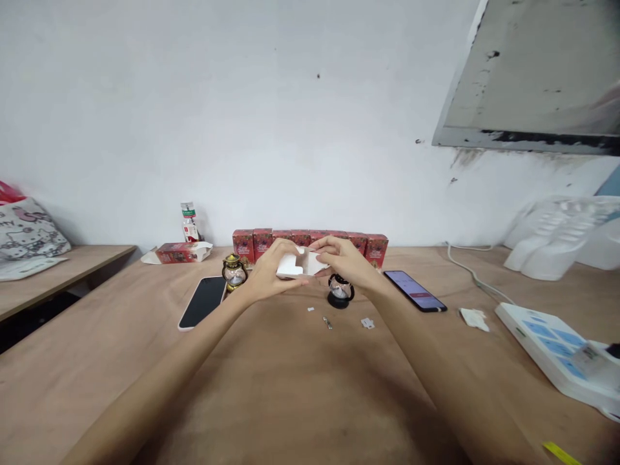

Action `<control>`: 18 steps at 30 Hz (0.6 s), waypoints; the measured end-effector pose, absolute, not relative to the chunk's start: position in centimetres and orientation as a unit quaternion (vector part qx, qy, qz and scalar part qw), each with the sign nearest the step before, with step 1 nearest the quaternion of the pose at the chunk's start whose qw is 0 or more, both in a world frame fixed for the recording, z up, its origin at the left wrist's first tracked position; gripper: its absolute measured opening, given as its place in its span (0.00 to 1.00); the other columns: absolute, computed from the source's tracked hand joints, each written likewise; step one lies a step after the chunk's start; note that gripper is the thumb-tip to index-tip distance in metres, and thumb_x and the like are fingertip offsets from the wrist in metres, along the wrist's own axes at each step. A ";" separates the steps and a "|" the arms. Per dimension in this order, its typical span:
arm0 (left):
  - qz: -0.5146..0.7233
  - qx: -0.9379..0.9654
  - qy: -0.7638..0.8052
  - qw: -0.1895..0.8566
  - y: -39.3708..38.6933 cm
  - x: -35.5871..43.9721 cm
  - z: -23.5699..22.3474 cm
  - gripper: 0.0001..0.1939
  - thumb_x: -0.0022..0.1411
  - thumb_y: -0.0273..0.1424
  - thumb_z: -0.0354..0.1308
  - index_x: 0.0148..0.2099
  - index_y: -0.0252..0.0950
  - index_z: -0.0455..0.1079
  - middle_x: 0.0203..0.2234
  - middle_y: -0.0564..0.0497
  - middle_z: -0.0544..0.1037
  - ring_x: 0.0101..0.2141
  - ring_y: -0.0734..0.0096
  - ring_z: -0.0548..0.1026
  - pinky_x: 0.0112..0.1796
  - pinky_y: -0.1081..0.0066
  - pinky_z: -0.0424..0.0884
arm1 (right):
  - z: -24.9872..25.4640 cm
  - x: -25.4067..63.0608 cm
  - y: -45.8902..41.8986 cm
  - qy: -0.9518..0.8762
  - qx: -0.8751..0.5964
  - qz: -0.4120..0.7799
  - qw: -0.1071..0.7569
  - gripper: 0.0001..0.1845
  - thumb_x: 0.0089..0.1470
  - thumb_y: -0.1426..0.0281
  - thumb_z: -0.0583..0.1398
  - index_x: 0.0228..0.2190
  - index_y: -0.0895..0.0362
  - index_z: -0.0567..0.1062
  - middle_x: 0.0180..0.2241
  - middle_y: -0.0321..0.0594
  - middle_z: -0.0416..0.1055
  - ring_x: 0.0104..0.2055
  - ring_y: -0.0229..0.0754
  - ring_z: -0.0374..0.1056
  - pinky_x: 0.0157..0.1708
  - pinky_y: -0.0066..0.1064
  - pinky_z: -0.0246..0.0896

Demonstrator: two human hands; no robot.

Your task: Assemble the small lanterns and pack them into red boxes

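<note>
Between my two hands is a small cardboard box (290,266), its white inside and flaps showing, raised above the table. My left hand (271,268) grips its left side with fingers and thumb. On the other side, my right hand (345,258) has its fingers closed on the right flaps. A black mini lantern (340,292) stands just below my right hand. To the left of my left hand stands a gold mini lantern (234,272). Small white scraps (367,323) and a tiny metal piece (327,322) lie on the table nearer me.
Several red boxes (243,245) stand in a row along the wall. An opened red box (177,252) lies at left near a bottle (190,223). Phones (202,302) flank the hands. At right are a power strip (557,349), its cable and white foot-shaped forms (547,239).
</note>
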State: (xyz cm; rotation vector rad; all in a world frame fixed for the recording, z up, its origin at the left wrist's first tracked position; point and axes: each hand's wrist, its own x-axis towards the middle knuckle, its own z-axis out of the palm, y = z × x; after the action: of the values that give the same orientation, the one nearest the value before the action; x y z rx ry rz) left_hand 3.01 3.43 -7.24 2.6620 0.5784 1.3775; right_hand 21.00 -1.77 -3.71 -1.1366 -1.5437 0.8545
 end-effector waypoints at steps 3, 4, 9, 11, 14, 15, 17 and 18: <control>0.434 0.878 0.194 0.063 3.4 2.9 -7.2 0.21 0.50 0.46 0.61 0.40 0.38 0.62 0.43 0.45 0.68 0.47 0.57 0.67 0.45 0.62 0.65 | -3.5 20.8 -1.9 -0.626 -0.472 0.370 0.498 0.10 0.46 0.80 0.54 0.32 0.58 0.69 0.25 0.36 0.71 0.28 0.36 0.70 0.27 0.29 0.71; 0.438 0.875 0.192 0.070 3.4 2.9 -7.2 0.20 0.52 0.46 0.59 0.40 0.38 0.62 0.42 0.45 0.68 0.47 0.58 0.67 0.45 0.62 0.64 | -3.4 20.7 -1.9 -0.620 -0.471 0.380 0.499 0.09 0.46 0.79 0.55 0.32 0.58 0.69 0.24 0.36 0.71 0.28 0.36 0.70 0.27 0.28 0.71; 0.495 0.837 0.215 0.093 2.7 2.9 -6.7 0.16 0.59 0.39 0.52 0.48 0.37 0.61 0.44 0.45 0.69 0.44 0.63 0.68 0.46 0.63 0.64 | -3.0 20.6 -2.3 -0.602 -0.431 0.439 0.509 0.06 0.55 0.71 0.53 0.29 0.58 0.70 0.30 0.38 0.73 0.29 0.35 0.71 0.29 0.29 0.72; 0.494 0.837 0.220 0.084 2.4 2.9 -6.3 0.16 0.59 0.37 0.52 0.48 0.37 0.63 0.43 0.46 0.69 0.44 0.63 0.68 0.46 0.63 0.64 | -3.0 20.8 -2.4 -0.606 -0.406 0.463 0.503 0.10 0.57 0.69 0.52 0.31 0.57 0.72 0.33 0.39 0.73 0.31 0.36 0.72 0.32 0.30 0.72; 0.492 0.840 0.219 0.061 2.1 2.9 -5.9 0.11 0.58 0.35 0.53 0.42 0.37 0.67 0.38 0.47 0.70 0.43 0.63 0.68 0.46 0.63 0.64 | -3.2 21.1 -2.2 -0.608 -0.371 0.500 0.492 0.12 0.57 0.66 0.51 0.34 0.57 0.73 0.35 0.40 0.74 0.34 0.37 0.72 0.36 0.33 0.71; 0.497 0.838 0.220 0.054 2.2 2.9 -5.8 0.10 0.57 0.35 0.54 0.40 0.37 0.67 0.37 0.47 0.70 0.42 0.63 0.69 0.45 0.63 0.65 | -3.3 21.1 -2.0 -0.607 -0.362 0.508 0.492 0.11 0.57 0.65 0.52 0.34 0.56 0.73 0.35 0.40 0.74 0.35 0.37 0.72 0.37 0.34 0.71; 0.506 0.833 0.222 0.041 2.3 2.9 -5.9 0.08 0.55 0.33 0.56 0.39 0.37 0.67 0.37 0.48 0.70 0.42 0.64 0.69 0.45 0.63 0.65 | -3.6 21.0 -1.8 -0.606 -0.354 0.508 0.499 0.08 0.52 0.66 0.57 0.34 0.56 0.73 0.35 0.38 0.73 0.35 0.37 0.72 0.38 0.34 0.70; 0.507 0.833 0.220 0.033 2.3 3.0 -6.0 0.08 0.54 0.33 0.57 0.38 0.38 0.67 0.37 0.48 0.70 0.42 0.64 0.69 0.44 0.63 0.65 | -3.8 20.9 -1.7 -0.606 -0.355 0.503 0.503 0.08 0.49 0.66 0.60 0.33 0.56 0.73 0.34 0.37 0.73 0.35 0.37 0.71 0.38 0.34 0.70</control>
State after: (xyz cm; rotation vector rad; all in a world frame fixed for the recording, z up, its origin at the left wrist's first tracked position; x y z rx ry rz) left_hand 2.97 2.31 -5.99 2.5620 0.6775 1.5591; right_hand 20.92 -1.69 -3.78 -0.8563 -1.4640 1.2149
